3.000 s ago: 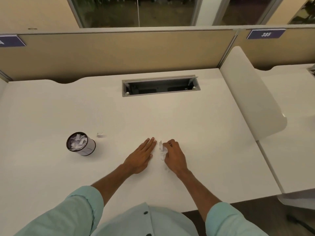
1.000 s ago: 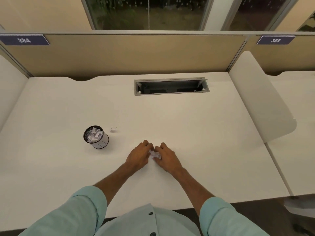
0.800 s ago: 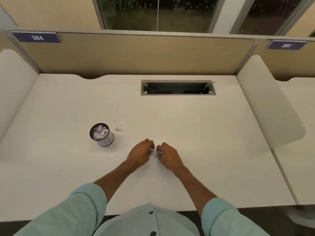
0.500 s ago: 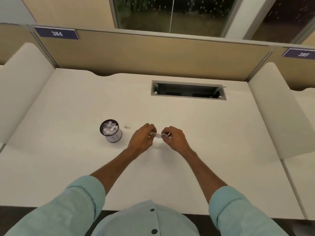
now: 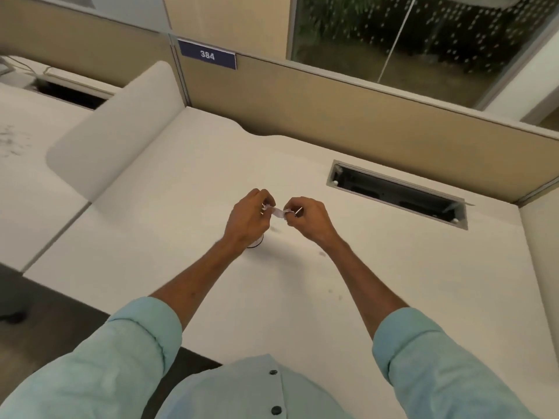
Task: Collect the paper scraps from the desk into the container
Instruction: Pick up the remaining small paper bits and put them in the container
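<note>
A small white paper scrap (image 5: 279,212) is stretched between my two hands above the white desk (image 5: 393,267). My left hand (image 5: 249,217) pinches its left end and my right hand (image 5: 308,220) pinches its right end. Both hands are raised off the desk. The container (image 5: 257,244), a small round cup, is almost wholly hidden under my left hand and wrist; only a sliver of its lower rim shows. The other small scrap seen earlier beside the cup is out of sight.
An open cable tray slot (image 5: 396,196) is cut into the desk at the back right. A tan partition (image 5: 332,107) with a blue "384" label (image 5: 207,55) runs along the back. A white side divider (image 5: 112,131) stands at the left.
My hands lifted the scrap off the desk and carried it left, over the container. The camera swung left, so the cup now lies beneath my left hand.
</note>
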